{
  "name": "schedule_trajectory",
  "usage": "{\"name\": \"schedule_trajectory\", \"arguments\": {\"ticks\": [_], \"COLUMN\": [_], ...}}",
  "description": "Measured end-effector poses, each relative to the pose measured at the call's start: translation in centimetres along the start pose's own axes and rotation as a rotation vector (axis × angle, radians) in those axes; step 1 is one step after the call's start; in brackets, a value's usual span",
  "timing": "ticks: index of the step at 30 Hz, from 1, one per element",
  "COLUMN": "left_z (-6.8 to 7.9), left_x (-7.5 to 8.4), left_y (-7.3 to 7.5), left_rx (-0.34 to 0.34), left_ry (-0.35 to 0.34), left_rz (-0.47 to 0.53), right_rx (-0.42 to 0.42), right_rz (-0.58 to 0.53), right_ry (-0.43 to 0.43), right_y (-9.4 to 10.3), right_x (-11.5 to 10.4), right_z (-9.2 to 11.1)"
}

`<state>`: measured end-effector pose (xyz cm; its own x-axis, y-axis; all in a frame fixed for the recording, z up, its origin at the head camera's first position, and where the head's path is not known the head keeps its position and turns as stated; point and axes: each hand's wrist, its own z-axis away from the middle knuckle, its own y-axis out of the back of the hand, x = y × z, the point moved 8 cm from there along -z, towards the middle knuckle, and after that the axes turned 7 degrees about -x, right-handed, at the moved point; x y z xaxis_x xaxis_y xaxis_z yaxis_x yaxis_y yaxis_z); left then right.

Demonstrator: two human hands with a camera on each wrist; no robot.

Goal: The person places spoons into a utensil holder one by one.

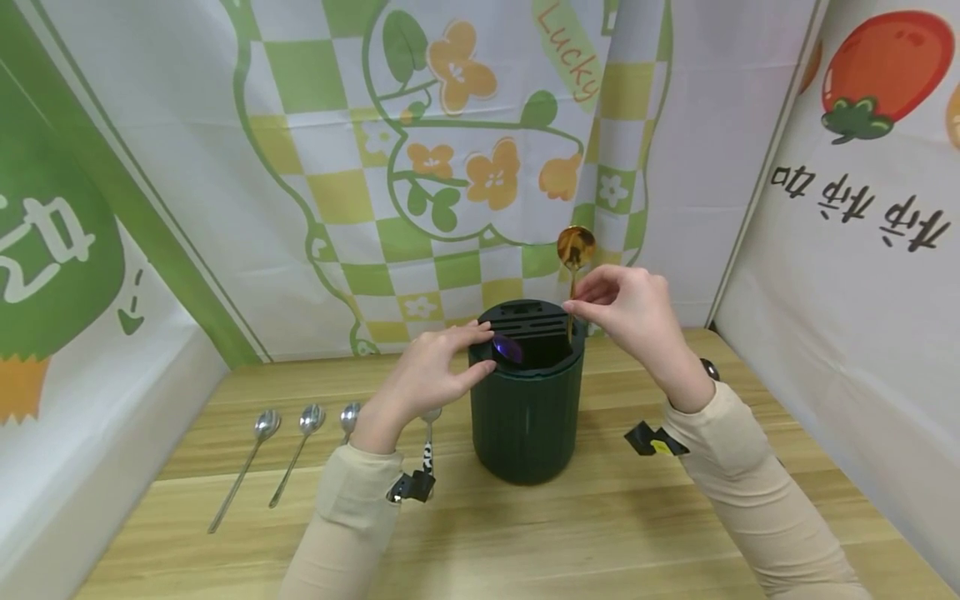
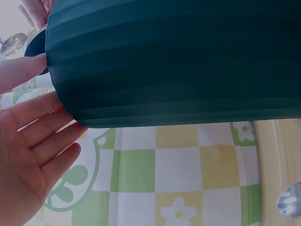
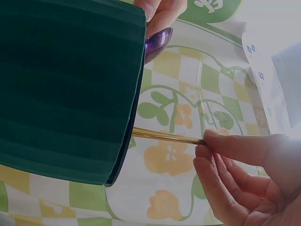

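A dark green ribbed utensil holder [image 1: 527, 425] stands upright on the table. My right hand [image 1: 626, 312] pinches the handle of a gold spoon [image 1: 576, 247] between thumb and fingertips. The bowl of that spoon points up, and its lower end goes inside the holder's right side. In the right wrist view its gold handle [image 3: 164, 136] runs from the rim to the fingertips. At the left of the rim, my left hand [image 1: 431, 371] touches the holder with fairly straight fingers [image 2: 51, 120]. Close by those fingers, a purple spoon [image 1: 507, 349] leans in the opening, its handle hidden inside.
Silver spoons [image 1: 266, 425] lie in a row on the wooden table [image 1: 480, 550], left of the holder. One spoon with a black-and-white patterned handle [image 1: 428, 457] lies partly behind the left wrist. A dark rounded object [image 1: 709, 369] shows behind the right wrist. Printed cloth [image 1: 495, 167] hangs behind.
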<state>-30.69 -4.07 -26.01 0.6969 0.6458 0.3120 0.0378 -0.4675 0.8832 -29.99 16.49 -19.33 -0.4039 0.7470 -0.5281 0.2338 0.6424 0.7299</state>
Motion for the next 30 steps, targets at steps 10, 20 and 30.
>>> {"name": "schedule_trajectory", "arguments": {"ticks": [10, 20, 30], "left_z": [0.0, 0.0, 0.0], "left_x": [0.0, -0.1, -0.1], "left_y": [0.0, -0.2, 0.0], "left_rx": [0.007, -0.002, 0.004], "left_ry": [0.002, 0.008, 0.012], "left_rz": [-0.003, 0.000, 0.001], "right_rx": [-0.069, -0.111, -0.144], "right_rz": [0.029, 0.029, 0.035], "right_ry": [-0.009, -0.007, -0.025], "right_y": [-0.8, -1.8, -1.9], "right_x": [0.5, 1.1, 1.6], "right_z": [0.1, 0.3, 0.6]}}
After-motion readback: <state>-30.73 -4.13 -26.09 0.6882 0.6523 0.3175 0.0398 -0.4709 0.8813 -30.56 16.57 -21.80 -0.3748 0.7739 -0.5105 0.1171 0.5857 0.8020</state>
